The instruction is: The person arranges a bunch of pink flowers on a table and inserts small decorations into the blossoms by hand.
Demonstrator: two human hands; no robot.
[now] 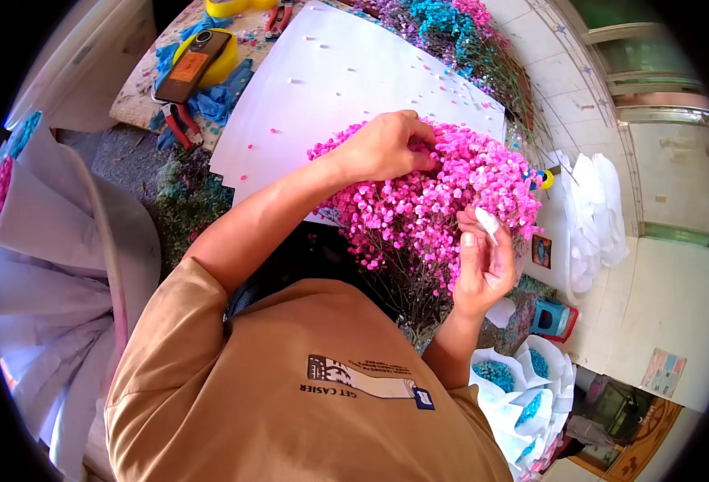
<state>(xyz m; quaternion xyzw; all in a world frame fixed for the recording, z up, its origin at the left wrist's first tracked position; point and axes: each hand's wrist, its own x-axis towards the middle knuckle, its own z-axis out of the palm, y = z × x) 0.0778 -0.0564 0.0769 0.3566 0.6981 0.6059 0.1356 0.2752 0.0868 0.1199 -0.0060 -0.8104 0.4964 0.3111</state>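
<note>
The bunch of pink flowers [451,193] is held over the near right edge of a white sheet [338,64], its dark stems [407,289] pointed down toward the body—an angle by which the blossom heads seem to be kept uppermost and within reach of both hands. The left hand [383,145] is laid over the top of the bunch from the far left, its fingertips sunk among the blossoms; whether a sprig is grasped by them cannot be told. The right hand [485,269] is held palm up at the bunch's right side, its fingers loosely curled and one tip covered in white, perhaps as protection. Whether any stem is gripped there cannot be told either, though the bunch appears to be steadied from that side.

On the sheet, small loose blossoms [273,130] are scattered, apparently caught by its pale surface. At the far left, a phone [199,58] is propped on a yellow roll [221,61], with blue gloves [224,90] and red-handled pliers [182,124] set close by, probably for easy reach. Mixed coloured flowers [455,32] are heaped at the far edge—likely kept aside as loose stock. At the near right, blue flowers [495,374] are stood in white wraps [562,386], by which the heads seem to be shielded.
</note>
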